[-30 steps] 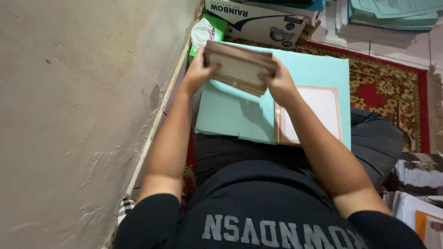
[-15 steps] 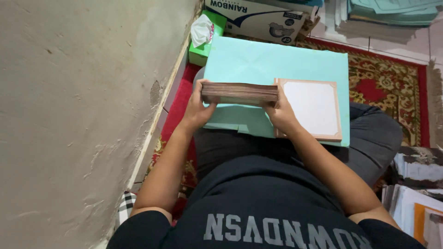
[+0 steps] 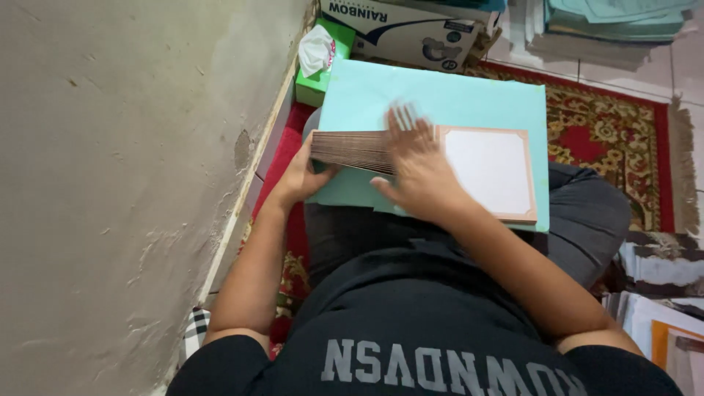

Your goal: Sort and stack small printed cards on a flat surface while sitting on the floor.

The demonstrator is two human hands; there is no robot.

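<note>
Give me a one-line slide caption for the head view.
Left hand steadies a card stack on a teal board while the blurred right hand lies over it.

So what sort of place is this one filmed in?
Most likely a room in a home, used as a makeshift work spot on the floor. A patterned red rug covers the tiles, a tissue box sits by the rough wall, and the person works on their lap.

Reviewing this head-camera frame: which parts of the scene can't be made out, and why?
- Right hand: fingertips motion-blurred.
- Stack of brown-edged cards: right end under that hand; count too fine.
- Left hand: fingers hidden behind the stack.
- Teal board: near edge covered by arms.
- Paper pile: cut by right edge.
</note>
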